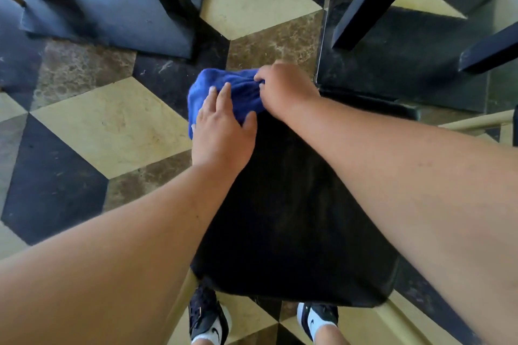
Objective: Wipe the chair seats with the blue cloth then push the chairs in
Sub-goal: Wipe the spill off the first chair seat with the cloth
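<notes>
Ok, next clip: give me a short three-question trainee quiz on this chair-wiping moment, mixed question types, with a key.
1. True or false: the blue cloth lies at the far edge of the black chair seat.
2. Multiple choice: how does the right hand hold the cloth? A) flat on top B) fingers pinching a bunched part C) not touching
3. Fill in: the left hand rests with fingers spread on the ____.

Key: 1 true; 2 B; 3 cloth
</notes>
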{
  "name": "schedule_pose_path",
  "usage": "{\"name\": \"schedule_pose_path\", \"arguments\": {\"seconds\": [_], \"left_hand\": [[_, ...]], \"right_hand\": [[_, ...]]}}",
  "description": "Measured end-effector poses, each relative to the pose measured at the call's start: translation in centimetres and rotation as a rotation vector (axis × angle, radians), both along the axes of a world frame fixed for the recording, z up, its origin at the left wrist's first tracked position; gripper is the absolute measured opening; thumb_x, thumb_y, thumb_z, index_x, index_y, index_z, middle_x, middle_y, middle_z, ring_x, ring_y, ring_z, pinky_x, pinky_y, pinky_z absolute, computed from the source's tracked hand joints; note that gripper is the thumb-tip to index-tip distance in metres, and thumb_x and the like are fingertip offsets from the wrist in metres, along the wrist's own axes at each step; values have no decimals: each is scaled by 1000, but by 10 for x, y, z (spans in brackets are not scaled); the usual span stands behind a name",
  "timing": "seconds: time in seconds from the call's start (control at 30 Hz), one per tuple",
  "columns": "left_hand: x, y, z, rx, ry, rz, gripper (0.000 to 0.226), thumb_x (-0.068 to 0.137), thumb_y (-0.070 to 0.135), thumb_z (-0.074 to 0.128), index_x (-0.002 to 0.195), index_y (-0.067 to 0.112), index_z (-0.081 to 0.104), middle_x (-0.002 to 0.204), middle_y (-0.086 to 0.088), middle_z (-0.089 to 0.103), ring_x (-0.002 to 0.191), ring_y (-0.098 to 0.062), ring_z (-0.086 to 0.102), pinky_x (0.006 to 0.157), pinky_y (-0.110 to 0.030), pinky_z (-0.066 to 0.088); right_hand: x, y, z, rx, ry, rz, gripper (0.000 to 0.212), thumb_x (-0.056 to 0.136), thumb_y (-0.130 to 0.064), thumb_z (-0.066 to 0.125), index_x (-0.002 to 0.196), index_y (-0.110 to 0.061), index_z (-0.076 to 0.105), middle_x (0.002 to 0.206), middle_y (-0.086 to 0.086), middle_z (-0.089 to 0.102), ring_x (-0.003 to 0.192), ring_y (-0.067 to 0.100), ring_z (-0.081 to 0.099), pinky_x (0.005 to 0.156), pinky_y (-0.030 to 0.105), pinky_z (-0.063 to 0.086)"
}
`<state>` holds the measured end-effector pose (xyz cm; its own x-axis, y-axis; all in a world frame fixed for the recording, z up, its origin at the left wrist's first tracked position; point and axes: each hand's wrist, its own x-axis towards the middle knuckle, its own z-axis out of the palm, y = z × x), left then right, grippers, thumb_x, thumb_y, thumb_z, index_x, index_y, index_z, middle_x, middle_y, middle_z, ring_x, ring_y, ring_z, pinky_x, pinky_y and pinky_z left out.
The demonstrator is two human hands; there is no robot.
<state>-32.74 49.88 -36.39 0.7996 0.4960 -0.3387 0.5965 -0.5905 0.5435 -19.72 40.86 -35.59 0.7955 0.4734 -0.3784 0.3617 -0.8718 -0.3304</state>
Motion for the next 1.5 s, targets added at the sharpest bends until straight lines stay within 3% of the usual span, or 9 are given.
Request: {"name": "schedule_pose_path", "arguments": {"seconds": [0.1, 0.23, 0.57, 0.77, 0.93, 1.1, 1.2, 1.33, 1.5], "left_hand": [[-3, -40, -5, 163, 160, -293, 114, 87, 71, 70, 169, 35, 0, 180, -2, -9, 165, -28, -8, 129, -63, 4], [-4, -86, -19, 332, 208, -533, 119, 85, 81, 61, 167, 35, -11, 177, -3, -23, 162, -35, -21, 122, -76, -1], [24, -178, -53, 388, 91, -662, 101, 86, 97, 14, 167, 38, 2, 178, 2, -18, 162, -33, -21, 115, -85, -7], [17, -179, -70, 456, -33, -671, 96, 94, 90, 27, 167, 29, 21, 179, 5, -4, 164, -36, -2, 112, -90, -1], [15, -179, -75, 467, -71, -679, 92, 96, 87, 26, 168, 29, 21, 180, 5, 4, 165, -31, -1, 112, -90, -2], [16, -179, -76, 463, -85, -664, 91, 96, 87, 26, 167, 30, 22, 179, 6, 6, 165, -31, 1, 112, -89, -2], [13, -179, -77, 477, -76, -669, 89, 97, 86, 26, 167, 31, 21, 179, 8, 4, 165, -31, 0, 112, -89, -2], [13, -180, -74, 476, -64, -672, 87, 96, 87, 22, 166, 36, 19, 175, 13, -8, 165, -30, -4, 112, -87, -6], [14, -181, -75, 475, -66, -663, 87, 96, 84, 31, 167, 38, 16, 179, 6, 8, 164, -31, 1, 112, -86, -7]], "right_hand": [[16, -32, 8, -75, 55, -34, 31, 99, -11, 55, 123, -20, 73, 124, 8, 71, 111, 30, 66, 96, 36, 54], [36, -86, 13, -184, 82, -47, 32, 100, -13, 55, 128, -17, 71, 126, 10, 70, 113, 32, 66, 98, 41, 55], [45, -240, 3, -38, 2, -288, 31, 98, -12, 52, 119, -21, 73, 121, 7, 61, 107, 29, 61, 84, 31, 45], [31, -272, -20, 116, -79, -464, 20, 98, -15, 57, 109, -24, 71, 110, -3, 50, 87, 19, 56, 72, 29, 43], [31, -280, -23, 215, -34, -666, 20, 99, -14, 55, 109, -23, 70, 117, -1, 61, 95, 16, 62, 77, 27, 47], [8, -294, -23, 266, 103, -835, 16, 98, -14, 57, 109, -20, 65, 107, -5, 66, 94, 18, 66, 78, 34, 57], [-21, -307, -22, 255, 233, -836, 12, 96, -19, 61, 106, -23, 65, 101, -5, 67, 86, 15, 65, 61, 26, 48], [-63, -320, -17, 240, 440, -836, 6, 89, -18, 65, 91, -24, 64, 86, -1, 67, 75, 19, 65, 59, 29, 47], [-149, -336, -8, 29, 713, -748, 15, 85, -12, 62, 99, -16, 61, 82, 9, 68, 71, 24, 65, 53, 27, 45]]}}
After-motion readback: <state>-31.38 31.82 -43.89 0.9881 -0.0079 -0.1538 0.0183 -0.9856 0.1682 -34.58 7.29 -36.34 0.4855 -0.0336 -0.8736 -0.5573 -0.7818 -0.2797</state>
